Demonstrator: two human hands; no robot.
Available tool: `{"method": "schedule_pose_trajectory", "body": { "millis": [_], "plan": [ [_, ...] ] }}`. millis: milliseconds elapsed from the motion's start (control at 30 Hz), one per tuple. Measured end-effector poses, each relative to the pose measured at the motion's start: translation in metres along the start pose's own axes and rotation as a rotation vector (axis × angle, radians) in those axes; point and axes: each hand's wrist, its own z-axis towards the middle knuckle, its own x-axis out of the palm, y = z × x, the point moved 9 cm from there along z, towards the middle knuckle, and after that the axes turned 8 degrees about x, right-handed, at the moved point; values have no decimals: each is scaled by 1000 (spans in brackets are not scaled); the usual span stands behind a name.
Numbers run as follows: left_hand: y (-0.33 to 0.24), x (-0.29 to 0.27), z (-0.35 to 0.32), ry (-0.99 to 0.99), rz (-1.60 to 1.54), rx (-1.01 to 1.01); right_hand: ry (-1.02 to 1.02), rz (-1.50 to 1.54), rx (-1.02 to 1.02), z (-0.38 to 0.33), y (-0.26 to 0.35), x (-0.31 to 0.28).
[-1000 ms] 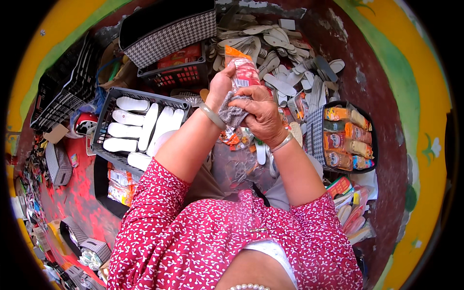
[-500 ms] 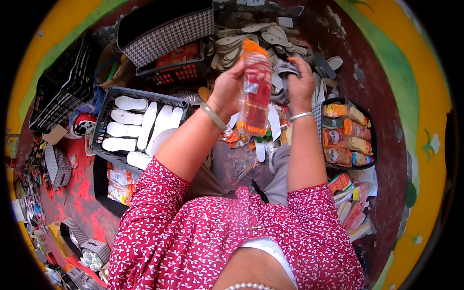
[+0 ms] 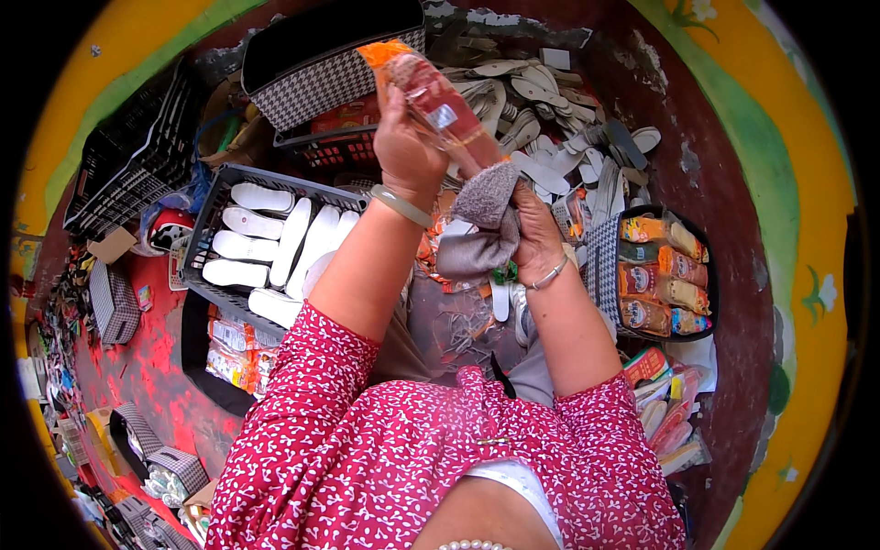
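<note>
My left hand point(image 3: 408, 151) is closed round the side of a long clear plastic packet point(image 3: 443, 103) with an orange end and dark red contents. The packet is raised and tilted, its orange end up at the left. At its lower right end a grey cloth point(image 3: 484, 215) lies against it. That cloth is gripped in my right hand point(image 3: 536, 231), whose fingers are partly hidden behind it. Below the hands, orange wrappers point(image 3: 431, 243) and scraps lie about.
To the left stands a grey crate point(image 3: 206, 206) of white insoles point(image 3: 291, 240). At the right, a houndstooth basket point(image 3: 600, 261) holds several wrapped packets point(image 3: 645, 282). Loose insoles point(image 3: 527, 90) are heaped at the back, near a houndstooth bin point(image 3: 339, 84). More packages point(image 3: 674, 408) lie near right.
The packet has tilted from upright, its top swinging left. My right hand has come down and inward, bringing the grey cloth against the packet's lower end.
</note>
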Motion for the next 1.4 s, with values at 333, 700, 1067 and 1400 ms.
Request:
{"method": "schedule_pose_trajectory", "body": {
  "millis": [333,700,1067,1400],
  "plan": [
    [-6,64,-21,889,1466,427,-379,-1238,-470,-34,104,-16],
    [89,13,-82,752,742,-795,-149,-1058,-332,-48,101,13],
    [69,0,-52,335,481,-748,-394,-168,-543,-75,165,-83],
    [83,11,-71,440,609,-621,-108,-415,-435,-31,88,-10]
  ]
}}
